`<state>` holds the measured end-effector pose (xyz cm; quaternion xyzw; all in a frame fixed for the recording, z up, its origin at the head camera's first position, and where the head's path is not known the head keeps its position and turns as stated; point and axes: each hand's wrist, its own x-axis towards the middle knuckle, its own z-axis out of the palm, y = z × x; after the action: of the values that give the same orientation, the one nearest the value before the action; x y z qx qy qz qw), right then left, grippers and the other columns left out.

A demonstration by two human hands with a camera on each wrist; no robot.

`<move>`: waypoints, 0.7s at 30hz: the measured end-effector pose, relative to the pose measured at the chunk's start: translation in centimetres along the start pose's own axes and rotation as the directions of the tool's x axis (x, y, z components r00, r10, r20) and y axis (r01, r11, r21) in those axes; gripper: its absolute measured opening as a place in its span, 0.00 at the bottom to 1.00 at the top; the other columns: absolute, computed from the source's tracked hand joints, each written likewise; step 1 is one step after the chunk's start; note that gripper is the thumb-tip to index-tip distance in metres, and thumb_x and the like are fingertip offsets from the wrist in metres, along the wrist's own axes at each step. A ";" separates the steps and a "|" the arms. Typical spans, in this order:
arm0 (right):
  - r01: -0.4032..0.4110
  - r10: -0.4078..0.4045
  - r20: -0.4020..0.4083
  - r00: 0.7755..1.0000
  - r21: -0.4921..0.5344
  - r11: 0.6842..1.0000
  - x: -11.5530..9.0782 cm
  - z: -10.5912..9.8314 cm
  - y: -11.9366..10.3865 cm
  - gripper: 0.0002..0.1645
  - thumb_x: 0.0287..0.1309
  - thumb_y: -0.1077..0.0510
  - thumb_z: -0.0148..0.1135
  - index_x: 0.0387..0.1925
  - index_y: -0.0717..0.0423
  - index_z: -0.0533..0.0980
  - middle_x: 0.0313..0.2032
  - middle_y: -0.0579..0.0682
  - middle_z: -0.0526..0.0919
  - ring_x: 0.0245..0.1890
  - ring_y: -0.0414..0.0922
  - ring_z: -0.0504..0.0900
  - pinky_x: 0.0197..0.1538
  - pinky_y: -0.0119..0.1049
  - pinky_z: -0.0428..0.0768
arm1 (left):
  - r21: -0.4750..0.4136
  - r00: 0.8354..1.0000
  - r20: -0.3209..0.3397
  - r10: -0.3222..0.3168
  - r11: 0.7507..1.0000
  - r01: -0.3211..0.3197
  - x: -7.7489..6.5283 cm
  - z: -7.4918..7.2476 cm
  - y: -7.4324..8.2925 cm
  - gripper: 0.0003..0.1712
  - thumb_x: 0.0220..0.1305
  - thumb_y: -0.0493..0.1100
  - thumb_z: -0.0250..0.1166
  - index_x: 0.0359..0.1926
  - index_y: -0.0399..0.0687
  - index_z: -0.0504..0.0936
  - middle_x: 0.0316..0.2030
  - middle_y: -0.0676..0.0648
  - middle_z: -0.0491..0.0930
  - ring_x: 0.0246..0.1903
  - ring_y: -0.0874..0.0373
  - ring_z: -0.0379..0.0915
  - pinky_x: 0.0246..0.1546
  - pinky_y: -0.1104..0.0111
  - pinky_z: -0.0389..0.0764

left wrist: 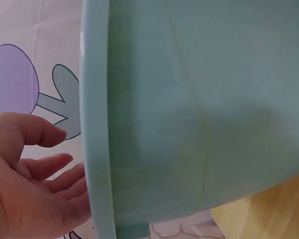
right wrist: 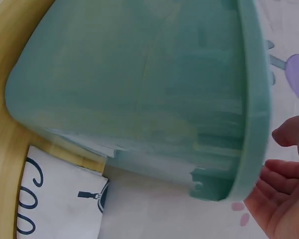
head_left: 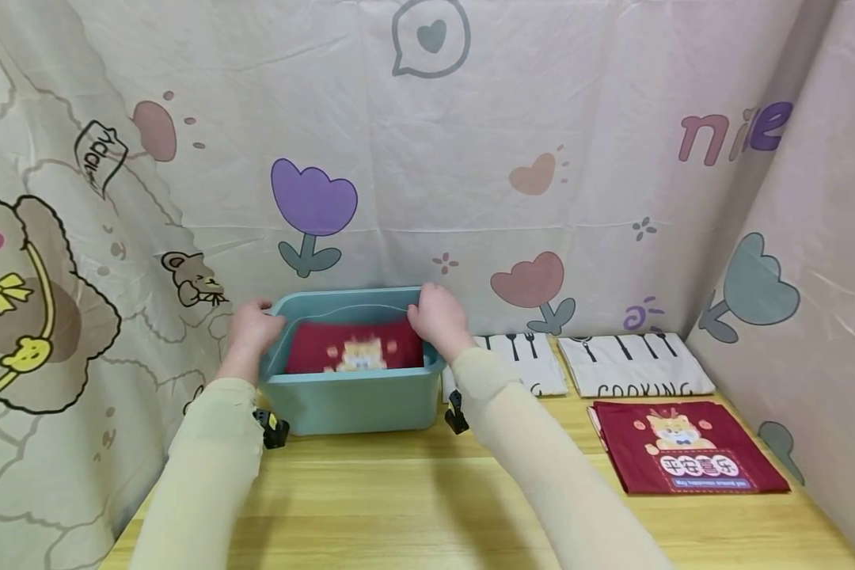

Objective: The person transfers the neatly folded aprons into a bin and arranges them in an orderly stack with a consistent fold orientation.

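A teal plastic bin (head_left: 352, 402) stands on the table against the back curtain. Inside it is a dark red folded cloth (head_left: 313, 346) with a cartoon animal print, its lower part hidden by the front wall. My left hand (head_left: 254, 331) is at the bin's left rim; in the left wrist view its fingers are loosely bent, fingertips at the rim and thumb apart from it. On the opposite side, my right hand (head_left: 442, 318) is at the right rim, thumb and fingers spread around the edge in the right wrist view.
Right of the bin lie two white folded cloths with utensil prints, one partly behind my right arm (head_left: 520, 360) and one lettered COOKING (head_left: 630, 364). Nearer the front is another dark red folded cloth (head_left: 684, 447). Printed curtains (head_left: 427, 158) enclose the wooden table (head_left: 370, 499).
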<state>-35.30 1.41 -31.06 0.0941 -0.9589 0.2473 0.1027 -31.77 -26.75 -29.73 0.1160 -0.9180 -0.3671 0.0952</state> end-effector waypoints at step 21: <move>0.379 -0.379 -0.022 0.925 0.001 0.925 -3.0 -3.1 4.3 0.25 0.68 0.52 0.60 0.62 0.58 0.74 0.56 0.54 0.81 0.58 0.51 0.76 0.61 0.46 0.74 | 0.148 0.926 0.019 0.378 0.915 -0.376 -2.8 0.8 -1.0 0.27 0.70 0.41 0.55 0.63 0.25 0.68 0.54 0.25 0.75 0.54 0.30 0.71 0.55 0.42 0.72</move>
<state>-32.92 6.98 -31.11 0.2754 -0.9208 0.2263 0.1583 -29.21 -26.12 -31.27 -0.0544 -0.9473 -0.2720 0.1600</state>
